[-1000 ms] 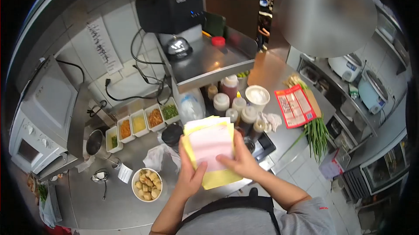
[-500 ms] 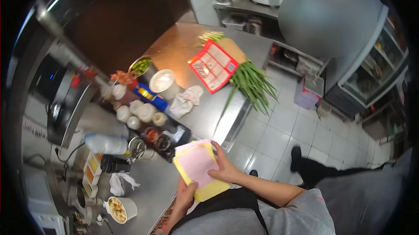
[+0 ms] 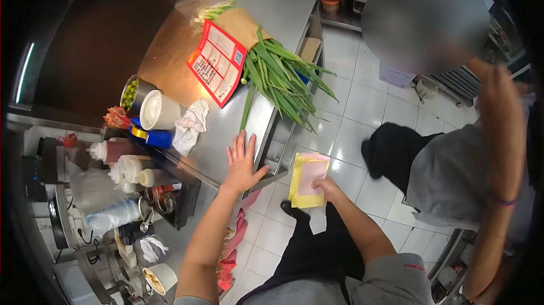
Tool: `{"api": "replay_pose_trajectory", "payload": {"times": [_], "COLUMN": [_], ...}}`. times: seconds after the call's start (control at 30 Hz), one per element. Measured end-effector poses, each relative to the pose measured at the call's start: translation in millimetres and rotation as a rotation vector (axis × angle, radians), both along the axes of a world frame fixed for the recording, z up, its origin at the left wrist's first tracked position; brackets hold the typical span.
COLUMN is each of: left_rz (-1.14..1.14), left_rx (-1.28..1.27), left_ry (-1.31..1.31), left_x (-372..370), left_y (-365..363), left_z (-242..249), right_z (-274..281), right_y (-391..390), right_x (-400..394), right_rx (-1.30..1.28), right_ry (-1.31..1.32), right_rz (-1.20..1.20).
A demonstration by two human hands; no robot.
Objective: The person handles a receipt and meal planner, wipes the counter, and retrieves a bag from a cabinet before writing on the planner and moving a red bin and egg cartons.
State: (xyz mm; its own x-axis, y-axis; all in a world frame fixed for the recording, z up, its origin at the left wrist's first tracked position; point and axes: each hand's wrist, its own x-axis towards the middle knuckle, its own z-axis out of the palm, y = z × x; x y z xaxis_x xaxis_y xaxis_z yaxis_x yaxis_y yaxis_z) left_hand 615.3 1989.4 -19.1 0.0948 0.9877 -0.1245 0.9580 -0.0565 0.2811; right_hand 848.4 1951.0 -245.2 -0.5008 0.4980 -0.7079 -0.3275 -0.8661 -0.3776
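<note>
My left hand [image 3: 242,164] is stretched out with fingers spread over the near edge of the steel counter [image 3: 224,129]. Its fingertips come close to the tip of a long green leaf from a bunch of green onions [image 3: 277,72]. Brown paper [image 3: 241,26] wraps the bunch, and a red-bordered sheet with handwriting [image 3: 218,62] lies against it. Away from the counter, over the floor, my right hand [image 3: 327,189] grips a stack of pink and yellow paper slips [image 3: 309,180] by its lower right side.
Left of the sheet are a crumpled cloth [image 3: 191,126], a white tub [image 3: 158,110] and a metal container of chopped greens [image 3: 136,94]. Squeeze bottles [image 3: 122,169] and jars crowd a dark tray. A person in a grey shirt [image 3: 453,174] stands close on the right, an arm raised.
My left hand has let go of the paper slips and reached forward to the counter. The right hand now holds them alone, further right. The other person has come nearer.
</note>
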Motion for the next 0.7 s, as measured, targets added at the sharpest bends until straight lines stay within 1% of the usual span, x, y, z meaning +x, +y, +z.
{"api": "replay_pose_trajectory", "payload": {"times": [0.03, 0.07, 0.13, 0.2, 0.27, 0.33, 0.4, 0.47, 0.53, 0.57, 0.63, 0.7], "left_rz": [0.025, 0.027, 0.092, 0.12, 0.118, 0.129, 0.129, 0.121, 0.129, 0.124, 0.114, 0.103], "left_rx": [0.019, 0.004, 0.121, 0.104, 0.104, 0.094, 0.13, 0.136, 0.154, 0.152, 0.158, 0.159], "left_ry": [0.196, 0.196, 0.162, 0.118, 0.104, 0.1, 0.09, 0.085, 0.09, 0.096, 0.095, 0.092], "left_x": [4, 3, 2, 0, -1, -2, -2, -3, -4, -5, -7, -8], "left_y": [8, 9, 11, 11, 13, 13, 14, 14, 14, 14, 14, 13], "left_z": [-9, -18, -31, -35, -35, -35, -38, -42, -44, -45, -47, -47], "right_z": [-13, -27, -59, -103, -107, -115, -106, -94, -107, -106, -89, -77], "right_y": [11, 22, 40, 54, 78, 97, 115, 134, 153, 158, 163, 164], "right_x": [-2, -7, -25, -51, -87, -124, -165, -197, -241, -249, -255, -248], "right_rx": [0.086, 0.071, 0.208, 0.664, 0.293, 0.092, -0.013, -0.098, -0.092, -0.099, -0.165, -0.161], "right_ry": [-0.13, -0.129, -0.147, -0.096, 0.048, 0.282, 0.332, 0.411, 0.326, 0.327, 0.443, 0.45], "right_rz": [0.032, 0.036, 0.039, -0.103, -0.247, -0.35, -0.418, -0.431, -0.496, -0.501, -0.468, -0.446]}}
